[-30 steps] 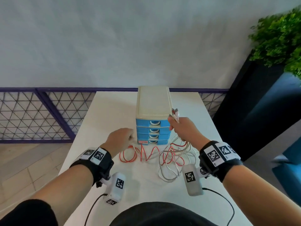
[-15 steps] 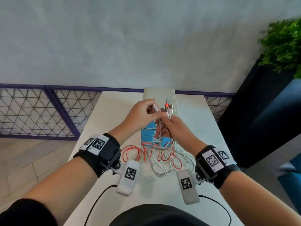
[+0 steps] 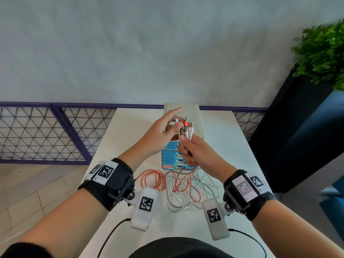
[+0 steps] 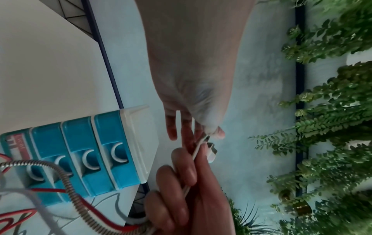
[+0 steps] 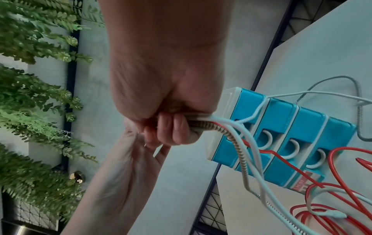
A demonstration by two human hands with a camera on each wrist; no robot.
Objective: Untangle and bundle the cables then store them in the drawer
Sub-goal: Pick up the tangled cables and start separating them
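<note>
Risks, as I judge them from here. My right hand (image 3: pixel 193 151) has its fingers (image 5: pixel 171 127) clamped around a gathered bunch of cable ends, plugs upward, raised in front of the drawer unit (image 3: pixel 183 116). My left hand (image 3: pixel 160 133) pinches one thin white lead near its plug between thumb and a fingertip; the other fingers (image 4: pixel 171 127) are straight and spread apart.

- The free lengths of the cables (image 3: pixel 178 185) lie looped and crossed on the desk (image 3: pixel 232 146), red over white over braided. If I pull upward on the bunch, the crossings could tighten into knots instead of coming free.
- In the right wrist view a white lead drapes across the front of the drawer unit, near a handle. A tug could snag it there and drag the unit, which looks light.
- The left pinch is close to the plug; force there could strain the joint between plug and lead.
- A slack right grip would let the ends fall into the pile.

Appearance of the cables: I count at least four. One red cable (image 3: pixel 158 181) with a red-collared plug, one braided metallic cable (image 4: pixel 68 182), and white ones, one with a thick white plug. The loops lie on the near side of the drawer unit, between my wrists. All four blue drawers look closed; nothing is bundled or stored yet.
</note>
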